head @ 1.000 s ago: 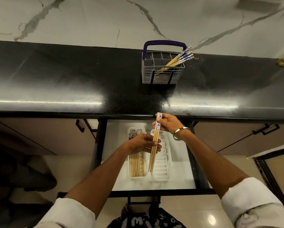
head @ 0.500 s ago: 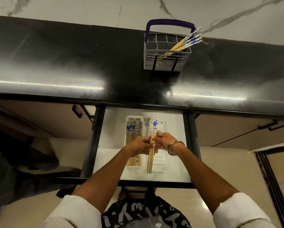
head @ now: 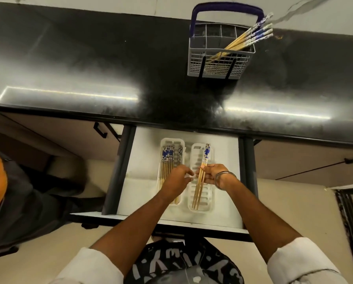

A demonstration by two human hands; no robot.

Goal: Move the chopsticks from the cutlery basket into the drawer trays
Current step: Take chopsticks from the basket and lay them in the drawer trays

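Now the chopsticks [head: 200, 179], carried above the drawer [head: 222, 201] a second ago, are lying down into the right tray [head: 209, 203]; placement is nearly done. The right hand [head: 211, 174] is pinching them mid-length, fingers closed; the left hand [head: 176, 179] is letting go, fingers loosely spread. More are waiting in the basket [head: 220, 64] on the desk [head: 89, 64].

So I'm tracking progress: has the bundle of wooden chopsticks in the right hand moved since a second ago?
Yes: the wooden chopsticks dropped from counter-edge height into the right white tray.

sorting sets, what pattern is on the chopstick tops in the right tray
Blue floral print on white, on the chopsticks in the right tray; head view.
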